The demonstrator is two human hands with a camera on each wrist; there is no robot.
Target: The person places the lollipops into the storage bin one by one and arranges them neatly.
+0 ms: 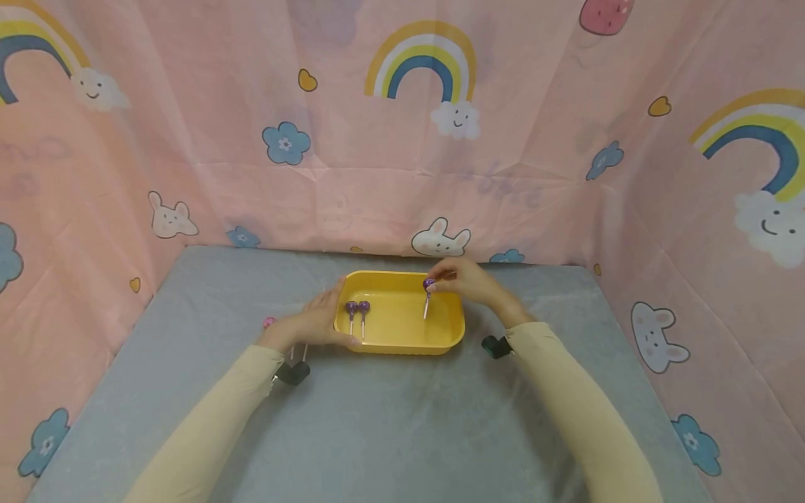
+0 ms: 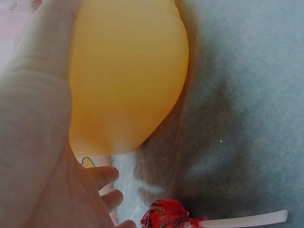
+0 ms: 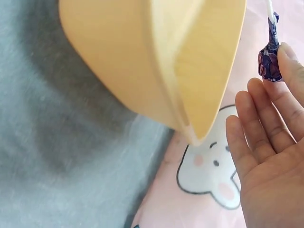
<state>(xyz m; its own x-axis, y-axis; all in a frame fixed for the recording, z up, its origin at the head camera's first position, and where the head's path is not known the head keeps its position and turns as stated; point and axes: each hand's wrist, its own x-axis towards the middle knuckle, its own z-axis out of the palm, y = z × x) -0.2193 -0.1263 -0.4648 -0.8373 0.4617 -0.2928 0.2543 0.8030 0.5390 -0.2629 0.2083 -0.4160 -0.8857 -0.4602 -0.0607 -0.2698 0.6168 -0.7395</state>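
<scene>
My right hand [image 1: 468,281] pinches a purple-wrapped lollipop [image 1: 429,285] by its candy head between thumb and fingertips. Its white stick hangs down over the right part of the yellow tub [image 1: 402,348]. In the right wrist view the other fingers are spread below the lollipop's dark purple wrapper [image 3: 270,64]. My left hand [image 1: 314,323] rests against the tub's left end, thumb along the front corner and straight fingers along the side. Two purple lollipops [image 1: 364,307] lie side by side inside the tub, at its left, with sticks toward me.
Left of the tub a pink lollipop [image 1: 269,322] lies on the grey table [image 1: 402,426], partly hidden by my left hand; white sticks show beneath the wrist. The left wrist view shows a red-wrapped lollipop [image 2: 166,213]. A pink patterned curtain [image 1: 352,195] surrounds the table's back and sides.
</scene>
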